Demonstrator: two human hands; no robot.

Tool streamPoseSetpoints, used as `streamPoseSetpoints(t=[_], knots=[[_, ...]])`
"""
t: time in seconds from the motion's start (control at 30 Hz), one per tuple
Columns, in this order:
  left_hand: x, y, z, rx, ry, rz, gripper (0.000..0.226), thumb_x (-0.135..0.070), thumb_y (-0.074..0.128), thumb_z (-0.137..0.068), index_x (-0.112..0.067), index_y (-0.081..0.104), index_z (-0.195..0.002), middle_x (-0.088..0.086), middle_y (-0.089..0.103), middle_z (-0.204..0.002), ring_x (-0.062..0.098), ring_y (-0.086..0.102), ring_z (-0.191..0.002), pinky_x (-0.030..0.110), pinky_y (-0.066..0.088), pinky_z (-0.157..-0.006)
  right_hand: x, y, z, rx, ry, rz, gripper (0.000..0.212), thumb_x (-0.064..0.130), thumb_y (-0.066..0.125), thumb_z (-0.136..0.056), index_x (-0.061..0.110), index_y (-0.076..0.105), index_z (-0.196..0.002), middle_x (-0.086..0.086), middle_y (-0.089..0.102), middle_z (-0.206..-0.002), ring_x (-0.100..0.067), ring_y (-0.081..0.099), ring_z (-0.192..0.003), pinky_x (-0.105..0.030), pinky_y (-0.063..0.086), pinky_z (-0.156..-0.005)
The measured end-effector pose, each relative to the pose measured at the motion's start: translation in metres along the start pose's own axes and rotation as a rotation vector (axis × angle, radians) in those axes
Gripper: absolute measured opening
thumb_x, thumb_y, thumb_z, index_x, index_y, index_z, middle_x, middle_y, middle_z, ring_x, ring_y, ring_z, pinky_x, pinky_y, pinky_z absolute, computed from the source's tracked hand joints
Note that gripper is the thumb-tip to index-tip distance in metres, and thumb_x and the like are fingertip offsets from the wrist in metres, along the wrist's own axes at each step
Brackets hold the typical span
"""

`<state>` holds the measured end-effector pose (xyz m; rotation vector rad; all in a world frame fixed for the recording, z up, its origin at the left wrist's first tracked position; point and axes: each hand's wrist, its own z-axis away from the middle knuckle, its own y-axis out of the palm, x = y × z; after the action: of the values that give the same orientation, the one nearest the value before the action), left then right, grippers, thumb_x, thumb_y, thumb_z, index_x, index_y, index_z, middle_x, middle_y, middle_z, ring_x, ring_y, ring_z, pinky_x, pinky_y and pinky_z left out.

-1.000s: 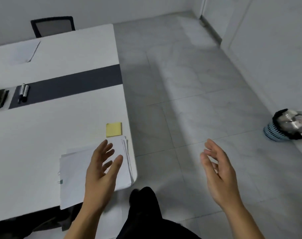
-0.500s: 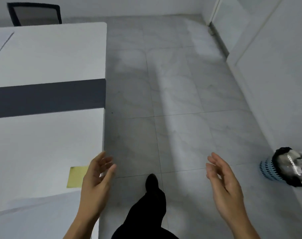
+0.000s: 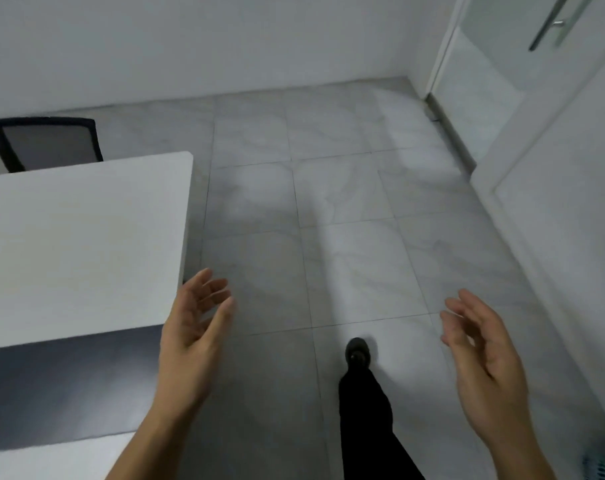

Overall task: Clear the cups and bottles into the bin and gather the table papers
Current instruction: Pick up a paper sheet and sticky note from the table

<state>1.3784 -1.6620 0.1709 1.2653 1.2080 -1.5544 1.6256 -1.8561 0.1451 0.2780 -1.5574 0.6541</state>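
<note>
My left hand (image 3: 193,327) hovers with relaxed fingers just past the right edge of the white table (image 3: 79,244), holding nothing. My right hand (image 3: 484,362) is raised over the floor on the right, fingers loosely spread and empty. A sliver of the blue-and-white bin (image 3: 602,465) shows at the bottom right corner. No cups, bottles or papers are in view, apart from a faint sheet edge at the table's far left.
A dark strip (image 3: 69,386) crosses the table near me. A black mesh chair (image 3: 48,143) stands behind the table's far end. My dark trouser leg and shoe (image 3: 358,355) step over grey floor tiles. A white wall and a glass door (image 3: 502,57) lie to the right.
The view has swung forward along the table's right side. The paper stack and yellow sticky note dropped out of sight, and the bin slid to the bottom right corner. Both hands stay empty.
</note>
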Motion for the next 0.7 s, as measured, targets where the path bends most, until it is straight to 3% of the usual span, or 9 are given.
streamPoseSetpoints(t=[0.07, 0.13, 0.27, 0.37, 0.5, 0.7], knots=[[0.007, 0.031, -0.051, -0.051, -0.028, -0.008, 0.044, -0.004, 0.062, -0.093, -0.022, 0.054, -0.132, 0.003, 0.066, -0.123, 0.009, 0.064, -0.112, 0.015, 0.051, -0.088, -0.007, 0.027, -0.066, 0.044, 0.006, -0.009, 0.043, 0.041, 0.059, -0.086, 0.039, 0.055, -0.128, 0.021, 0.066, -0.121, -0.001, 0.061, -0.113, -0.011, 0.050, -0.087], [0.004, 0.054, -0.104, -0.111, -0.061, -0.002, 0.044, -0.007, 0.066, -0.092, -0.021, 0.055, -0.132, 0.004, 0.066, -0.125, 0.009, 0.064, -0.112, 0.018, 0.052, -0.089, 0.001, 0.057, -0.138, 0.117, 0.000, -0.021, 0.047, 0.040, 0.059, -0.084, 0.036, 0.054, -0.131, 0.020, 0.066, -0.119, 0.007, 0.060, -0.109, -0.003, 0.045, -0.082], [-0.034, 0.073, -0.201, -0.262, -0.080, 0.019, 0.050, -0.023, 0.072, -0.088, -0.025, 0.054, -0.135, -0.003, 0.067, -0.123, 0.012, 0.065, -0.114, 0.041, 0.050, -0.098, 0.051, 0.126, -0.272, 0.313, -0.075, -0.011, 0.048, 0.039, 0.059, -0.086, 0.030, 0.055, -0.133, 0.016, 0.065, -0.122, 0.009, 0.059, -0.109, -0.003, 0.045, -0.081], [-0.060, 0.072, -0.269, -0.388, -0.065, 0.062, 0.046, -0.015, 0.068, -0.092, -0.026, 0.054, -0.135, -0.007, 0.067, -0.123, 0.009, 0.065, -0.112, 0.039, 0.051, -0.096, 0.092, 0.188, -0.360, 0.486, -0.126, 0.017, 0.043, 0.033, 0.060, -0.091, 0.032, 0.055, -0.134, 0.016, 0.065, -0.124, 0.007, 0.059, -0.111, -0.004, 0.044, -0.081], [-0.063, 0.069, -0.346, -0.559, -0.085, 0.096, 0.053, -0.031, 0.065, -0.083, -0.029, 0.054, -0.135, -0.009, 0.067, -0.123, 0.008, 0.065, -0.112, 0.031, 0.050, -0.089, 0.124, 0.278, -0.449, 0.652, -0.197, 0.061, 0.040, 0.029, 0.060, -0.094, 0.032, 0.055, -0.134, 0.018, 0.064, -0.124, 0.007, 0.058, -0.112, -0.001, 0.042, -0.080], [-0.024, 0.066, -0.501, -0.691, -0.143, 0.150, 0.046, -0.029, 0.068, -0.087, -0.032, 0.056, -0.131, -0.010, 0.067, -0.120, 0.006, 0.064, -0.111, 0.043, 0.053, -0.095, 0.125, 0.426, -0.571, 0.784, -0.246, 0.140, 0.048, 0.040, 0.060, -0.087, 0.036, 0.053, -0.135, 0.028, 0.063, -0.122, 0.005, 0.059, -0.115, -0.004, 0.045, -0.083]])
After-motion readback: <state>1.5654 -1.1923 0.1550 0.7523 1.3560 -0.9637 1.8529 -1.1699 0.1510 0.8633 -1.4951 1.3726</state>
